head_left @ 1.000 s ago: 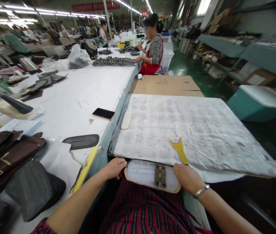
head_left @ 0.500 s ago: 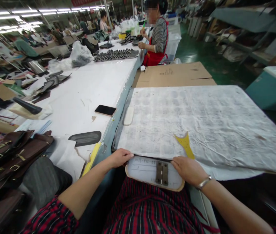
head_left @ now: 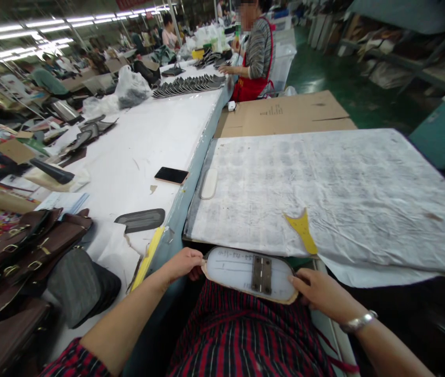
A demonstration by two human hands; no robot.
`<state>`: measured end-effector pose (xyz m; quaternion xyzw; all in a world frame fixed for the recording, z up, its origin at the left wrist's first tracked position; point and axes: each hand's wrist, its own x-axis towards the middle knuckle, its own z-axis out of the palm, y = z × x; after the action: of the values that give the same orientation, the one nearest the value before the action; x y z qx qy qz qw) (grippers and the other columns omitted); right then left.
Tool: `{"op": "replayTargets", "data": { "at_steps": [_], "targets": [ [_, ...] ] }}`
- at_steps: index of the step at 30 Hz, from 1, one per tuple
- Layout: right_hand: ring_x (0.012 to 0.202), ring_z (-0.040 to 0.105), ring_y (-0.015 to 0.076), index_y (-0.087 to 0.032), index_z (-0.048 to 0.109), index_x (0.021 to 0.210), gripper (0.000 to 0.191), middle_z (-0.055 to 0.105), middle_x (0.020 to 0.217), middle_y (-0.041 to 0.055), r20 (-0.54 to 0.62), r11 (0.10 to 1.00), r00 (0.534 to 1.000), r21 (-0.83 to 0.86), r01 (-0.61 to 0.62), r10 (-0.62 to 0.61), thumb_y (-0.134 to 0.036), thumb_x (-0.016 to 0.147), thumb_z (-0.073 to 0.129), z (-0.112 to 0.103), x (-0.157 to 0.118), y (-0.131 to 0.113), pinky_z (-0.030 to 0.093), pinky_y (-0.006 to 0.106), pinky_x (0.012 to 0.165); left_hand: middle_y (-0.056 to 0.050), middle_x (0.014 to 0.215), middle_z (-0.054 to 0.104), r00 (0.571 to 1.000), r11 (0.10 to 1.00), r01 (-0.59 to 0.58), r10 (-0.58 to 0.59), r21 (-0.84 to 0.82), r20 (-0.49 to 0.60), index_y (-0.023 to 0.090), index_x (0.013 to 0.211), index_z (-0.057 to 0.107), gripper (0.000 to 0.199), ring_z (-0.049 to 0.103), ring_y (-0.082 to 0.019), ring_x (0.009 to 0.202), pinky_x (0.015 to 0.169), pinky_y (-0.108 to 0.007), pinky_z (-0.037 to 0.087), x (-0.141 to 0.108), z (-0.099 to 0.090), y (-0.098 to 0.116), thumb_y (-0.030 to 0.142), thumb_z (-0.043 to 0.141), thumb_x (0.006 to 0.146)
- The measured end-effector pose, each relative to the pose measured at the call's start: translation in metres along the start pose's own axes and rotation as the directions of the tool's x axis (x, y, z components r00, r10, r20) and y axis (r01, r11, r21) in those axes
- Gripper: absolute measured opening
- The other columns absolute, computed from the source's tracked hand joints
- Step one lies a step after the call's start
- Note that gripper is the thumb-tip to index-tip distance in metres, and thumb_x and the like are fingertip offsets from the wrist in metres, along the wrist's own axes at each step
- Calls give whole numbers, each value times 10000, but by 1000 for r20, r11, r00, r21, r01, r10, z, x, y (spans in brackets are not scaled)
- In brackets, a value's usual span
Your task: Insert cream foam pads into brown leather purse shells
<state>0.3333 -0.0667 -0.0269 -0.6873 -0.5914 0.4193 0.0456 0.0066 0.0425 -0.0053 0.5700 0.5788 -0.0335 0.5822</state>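
Between my two hands is an oval translucent plastic template (head_left: 232,271) with handwriting on it and a tan edge showing along its lower rim. A dark metal hinge (head_left: 261,275) is fixed across its right half. My left hand (head_left: 185,263) pinches the left end, and my right hand (head_left: 316,290) grips the right end, thumb on top. The template is held close above my lap, over a red and black striped apron. Just beyond it, a yellow forked piece (head_left: 304,230) lies on the white-covered board (head_left: 253,209).
A white oval piece (head_left: 208,184) lies at the board's left edge. On the left table are a phone (head_left: 171,175), a dark oval piece (head_left: 143,220) and brown leather bags (head_left: 29,246). Cardboard (head_left: 281,112) lies behind the board. A co-worker in a red apron (head_left: 251,84) sits farther back.
My hands have shifted along the template's edge to its two ends, the right one moving outward and down. The view has turned slightly. The co-worker's hand has lowered to the table.
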Motion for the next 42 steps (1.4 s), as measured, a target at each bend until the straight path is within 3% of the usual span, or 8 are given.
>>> {"op": "replayTargets", "data": {
  "at_steps": [8,14,18,21,30,36,40,42],
  "targets": [
    [470,571,117,-174,448,685,318,604,643,48,185,974,978,185,-133,98,-404,871,331,17,-3,11,373,192,407,29,509,484,997,991,-71,74,110,-18,191,589,390,186,509,-129,489,474,-238,409,-1,1,-3,349,397,686],
    [435,540,98,-178,432,683,304,570,596,16,198,964,971,204,-171,131,-364,882,299,16,-7,5,365,187,400,5,613,454,940,908,-190,278,373,-199,191,537,385,193,481,-164,708,682,-269,365,-8,7,1,284,423,702],
    [404,459,81,-188,385,611,342,504,536,-8,81,985,992,130,-110,100,-362,886,277,16,-15,-1,314,204,416,8,577,426,914,883,-180,312,433,-257,194,517,351,226,462,-159,665,661,-271,338,-10,12,2,259,388,730],
    [457,456,104,-195,382,587,370,506,550,5,14,996,998,72,-58,57,-371,887,254,14,-18,-5,312,229,462,19,523,419,926,903,-156,274,401,-258,195,511,353,234,467,-145,600,586,-251,337,-9,12,2,255,368,736],
    [583,484,149,-197,416,576,374,536,601,28,25,999,999,10,-45,44,-375,870,270,12,-14,-4,325,264,563,51,476,398,980,983,-75,104,170,-169,190,593,403,189,460,-109,439,414,-208,360,2,7,-5,326,377,721],
    [461,420,111,-199,388,581,366,431,493,-23,42,986,997,154,-68,62,-370,875,256,15,-16,-8,291,236,475,5,580,499,996,994,-86,88,70,-32,162,663,479,478,484,-117,479,431,-230,400,-5,0,-4,554,238,791],
    [491,423,108,-185,410,580,388,446,513,-18,-22,996,999,81,-23,25,-455,850,345,9,-19,-11,289,222,470,28,559,441,972,945,-185,216,269,-88,177,577,446,411,437,-125,536,490,-232,332,-4,6,-6,563,434,716],
    [536,445,110,-165,477,605,397,500,568,0,-24,999,1000,45,1,0,-501,810,424,5,-22,-11,302,213,486,25,549,436,949,889,-215,289,405,-130,185,538,422,406,434,-136,560,531,-244,308,-1,9,-9,530,393,749]
  ]
}}
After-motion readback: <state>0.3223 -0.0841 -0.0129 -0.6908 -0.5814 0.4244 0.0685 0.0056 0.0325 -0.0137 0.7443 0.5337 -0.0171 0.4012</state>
